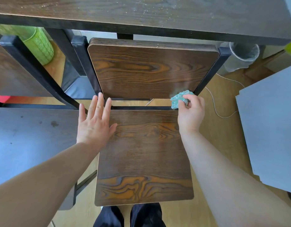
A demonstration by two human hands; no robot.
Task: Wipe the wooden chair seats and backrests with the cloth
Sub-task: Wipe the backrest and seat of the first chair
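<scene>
A wooden chair stands right in front of me, with a dark grained seat (144, 159) and a matching backrest (151, 69) on a black metal frame. My left hand (95, 123) lies flat with fingers spread on the seat's rear left corner. My right hand (191, 112) holds a crumpled teal cloth (178, 98) at the rear right corner of the seat, touching the lower right edge of the backrest.
A dark wooden table (141, 12) runs across the top, just behind the chair. A second chair seat (30, 141) sits to the left, a grey board (272, 125) to the right. A clear lined bin (243, 54) and a thin cord (215, 105) lie on the floor.
</scene>
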